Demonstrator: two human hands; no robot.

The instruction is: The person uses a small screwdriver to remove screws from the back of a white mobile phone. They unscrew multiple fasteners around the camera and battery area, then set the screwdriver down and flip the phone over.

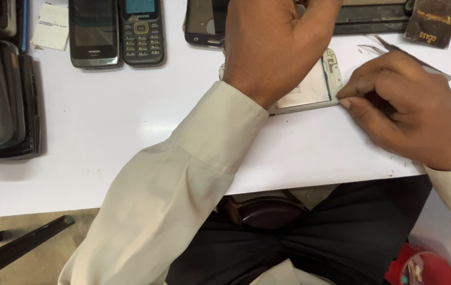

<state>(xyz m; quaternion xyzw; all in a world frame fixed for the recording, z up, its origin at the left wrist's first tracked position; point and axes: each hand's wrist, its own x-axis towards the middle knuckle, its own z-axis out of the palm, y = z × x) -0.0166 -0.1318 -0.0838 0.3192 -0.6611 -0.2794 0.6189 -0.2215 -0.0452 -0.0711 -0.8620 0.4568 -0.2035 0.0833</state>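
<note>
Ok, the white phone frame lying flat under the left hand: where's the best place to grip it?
Probably the long near edge of the white phone frame, from the table's front. It lies flat, the left hand covers its far part, and the right hand works its right corner.

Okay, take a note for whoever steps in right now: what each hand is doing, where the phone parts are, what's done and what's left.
Left hand: pressed down on the white phone frame, holding it flat on the white table.
Right hand: fingertips pinched at the frame's lower right corner; whether they hold a tool cannot be seen.
Nearby: a touchscreen phone and a keypad phone lie at the table's far edge, a black glass panel beside the left hand.
Done: the frame lies opened, its inner plate showing.
Left: work at that corner looks unfinished.
</note>
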